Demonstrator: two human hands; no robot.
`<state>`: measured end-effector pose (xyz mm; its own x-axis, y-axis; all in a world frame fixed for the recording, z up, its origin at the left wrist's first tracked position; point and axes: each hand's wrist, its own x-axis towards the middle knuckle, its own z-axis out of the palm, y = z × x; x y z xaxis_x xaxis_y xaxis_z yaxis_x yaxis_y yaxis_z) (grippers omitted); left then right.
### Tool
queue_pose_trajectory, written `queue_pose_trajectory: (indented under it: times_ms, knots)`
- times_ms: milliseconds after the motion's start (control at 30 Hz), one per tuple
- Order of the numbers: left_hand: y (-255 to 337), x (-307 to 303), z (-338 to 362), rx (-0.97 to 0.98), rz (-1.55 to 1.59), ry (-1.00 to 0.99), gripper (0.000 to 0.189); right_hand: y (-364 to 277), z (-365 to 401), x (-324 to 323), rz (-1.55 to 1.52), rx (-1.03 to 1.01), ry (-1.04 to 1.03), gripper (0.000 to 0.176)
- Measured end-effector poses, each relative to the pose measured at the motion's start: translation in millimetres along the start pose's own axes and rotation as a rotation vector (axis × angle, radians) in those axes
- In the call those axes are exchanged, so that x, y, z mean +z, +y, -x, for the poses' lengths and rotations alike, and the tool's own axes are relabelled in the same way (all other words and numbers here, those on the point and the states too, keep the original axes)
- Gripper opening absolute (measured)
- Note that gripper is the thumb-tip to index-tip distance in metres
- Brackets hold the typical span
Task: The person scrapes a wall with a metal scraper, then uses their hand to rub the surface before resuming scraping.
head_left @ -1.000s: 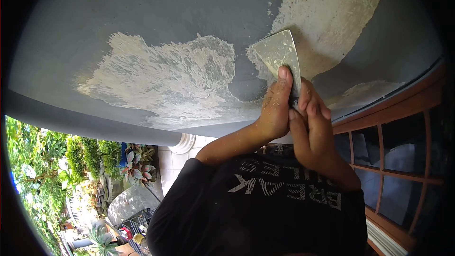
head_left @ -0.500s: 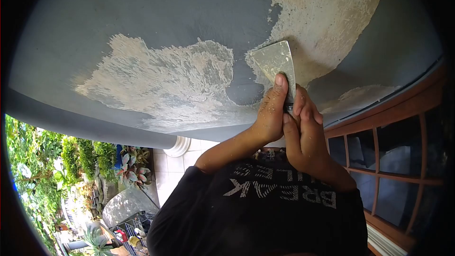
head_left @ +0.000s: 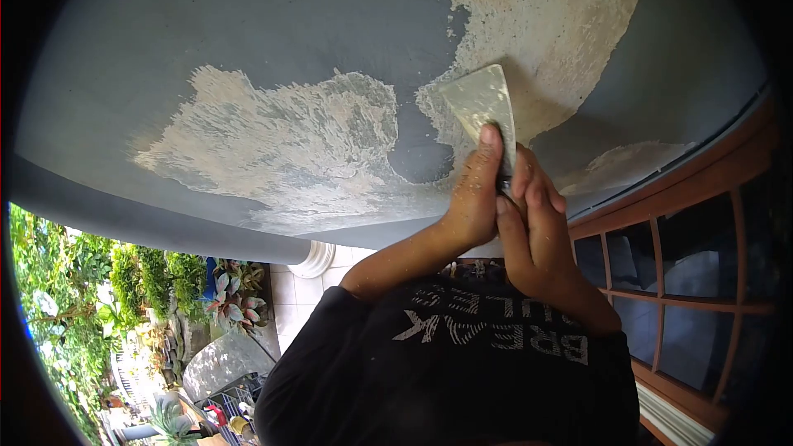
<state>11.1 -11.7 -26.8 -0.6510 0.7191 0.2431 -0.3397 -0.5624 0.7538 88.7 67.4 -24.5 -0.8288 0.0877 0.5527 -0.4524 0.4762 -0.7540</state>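
Note:
A wide-bladed scraper [head_left: 483, 99] is held up against the grey painted overhead surface [head_left: 330, 16], its blade over the lower edge of a bare, pale patch [head_left: 545, 33]. My left hand [head_left: 472, 194] grips it near the base of the blade, the thumb lying on the metal. Close beside it, my right hand [head_left: 537, 227] is closed around the handle, which the fingers mostly hide. Small pale flecks stick to both hands and to my left forearm. Left of the scraper spreads a second rough, scraped patch [head_left: 281, 132], partly separated by a tongue of grey paint.
A brown-framed window [head_left: 657, 301] stands on the right. At lower left are green plants [head_left: 149, 272], a white column base [head_left: 314, 258], pale floor tiles [head_left: 287, 314] and a wire rack [head_left: 235, 400] holding several items. A grey beam [head_left: 165, 215] runs along the left.
The view has shifted slightly, moving the patches left in it. The scraper's blade sits a little farther right relative to the patch edge. Both hands keep the same grip.

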Motion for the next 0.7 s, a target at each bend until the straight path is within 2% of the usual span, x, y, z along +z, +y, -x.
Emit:
queue_pose_trajectory:
  times_ms: [133, 167, 267, 333, 533, 633, 700]
  knots:
    - [10.5, -8.3, -3.0, 0.101, 0.068, 0.033, 0.063, 7.3, -14.9, 13.5, 0.021, -0.096, 0.043, 0.027]
    - [18.4, -6.7, -2.3, 0.104, 0.003, 0.106, 0.063, 5.8, -21.1, 13.3, -0.051, -0.069, -0.046, 0.029]
    - [16.9, -5.2, 2.0, 0.088, 0.01, -0.003, 0.064, -0.9, -18.2, 3.0, 0.059, -0.143, -0.065, 0.032]
    - [9.2, 1.3, 2.3, -0.001, 0.051, -0.034, 0.065, -2.9, -8.4, 3.5, 0.008, -0.092, -0.028, 0.029]
    - [10.0, -5.7, 1.7, 0.03, 0.046, -0.041, 0.065, -2.7, -6.1, 3.7, 0.033, -0.035, -0.087, 0.023]
    - [7.6, 2.7, -1.3, 0.017, -0.023, -0.02, 0.065, -6.2, -6.3, -5.8, 0.016, 0.002, -0.065, 0.027]
    - [6.0, -1.2, -3.9, 0.042, 0.058, -0.031, 0.066, -1.1, -6.2, -1.7, 0.049, -0.024, -0.035, 0.031]
